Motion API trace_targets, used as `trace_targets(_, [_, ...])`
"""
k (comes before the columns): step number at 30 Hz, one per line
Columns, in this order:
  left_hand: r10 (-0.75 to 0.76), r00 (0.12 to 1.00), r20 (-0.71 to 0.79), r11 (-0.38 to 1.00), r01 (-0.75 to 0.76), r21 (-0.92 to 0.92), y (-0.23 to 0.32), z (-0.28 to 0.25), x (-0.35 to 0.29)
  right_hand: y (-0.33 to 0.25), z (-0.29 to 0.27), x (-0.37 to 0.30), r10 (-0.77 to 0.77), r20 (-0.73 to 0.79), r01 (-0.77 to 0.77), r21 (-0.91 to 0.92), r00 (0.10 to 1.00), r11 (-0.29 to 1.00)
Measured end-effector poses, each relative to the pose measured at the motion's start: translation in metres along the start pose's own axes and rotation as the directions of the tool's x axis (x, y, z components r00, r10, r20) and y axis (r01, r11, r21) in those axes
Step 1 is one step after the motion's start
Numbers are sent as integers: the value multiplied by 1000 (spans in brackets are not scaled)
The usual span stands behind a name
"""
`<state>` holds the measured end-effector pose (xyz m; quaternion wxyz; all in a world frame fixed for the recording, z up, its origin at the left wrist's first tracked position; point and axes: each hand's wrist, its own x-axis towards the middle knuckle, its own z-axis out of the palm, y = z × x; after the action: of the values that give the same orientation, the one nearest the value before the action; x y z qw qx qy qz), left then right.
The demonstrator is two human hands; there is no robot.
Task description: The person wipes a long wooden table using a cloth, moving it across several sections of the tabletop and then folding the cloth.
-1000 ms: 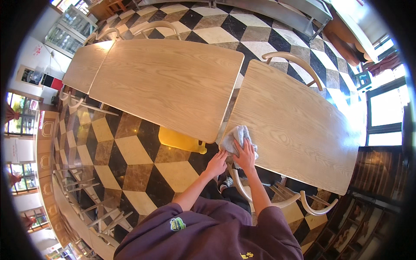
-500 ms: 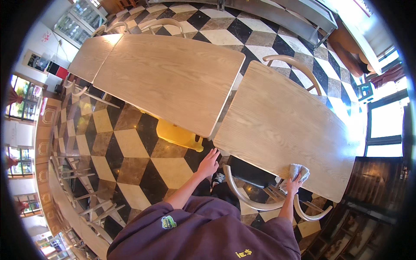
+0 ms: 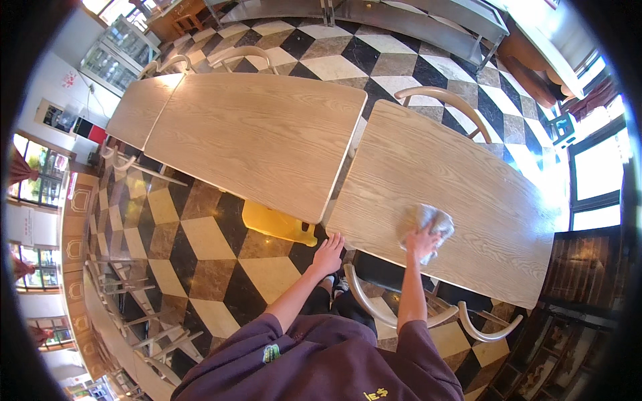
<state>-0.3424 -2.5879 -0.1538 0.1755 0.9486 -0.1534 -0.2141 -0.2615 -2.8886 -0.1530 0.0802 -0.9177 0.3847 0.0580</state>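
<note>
A wood-grain table [image 3: 401, 157] stands before me, running off to the right. My right hand [image 3: 421, 243] presses a crumpled pale cloth [image 3: 433, 215] onto its top, a little in from the near edge. That hand and the cloth are slightly blurred, and the cloth is bunched under the fingers. At the near left corner of the same table, my left hand [image 3: 328, 255] rests by the edge with its fingers stretched out and nothing held in them.
A second wooden table [image 3: 254, 134] stands to the left across a narrow gap. Under it sits a yellow plastic piece [image 3: 277, 224]. Chairs with curved rails, one close to my right arm [image 3: 361, 291] and one beyond the table [image 3: 448, 98], flank the tables. A dark cabinet [image 3: 582, 274] stands at the right.
My right hand has moved left and farther onto the tabletop from the near edge, taking the cloth with it. My left hand stays near the table corner.
</note>
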Motion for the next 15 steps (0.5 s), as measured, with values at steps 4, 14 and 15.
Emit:
trace_targets(4, [-15,995,96,996,6,91,0,-5,8,-100,17,-31,-329,-10,328,123,944,937])
trace_targets(14, [-63,983,171,993,44,114,6,-16,11,-106,21,-80,-905,-41,893,186,423,409])
trace_targets(15, [-53,988,148,993,36,114,3,-14,8,-92,15,-77,-914,-31,899,195,406,392])
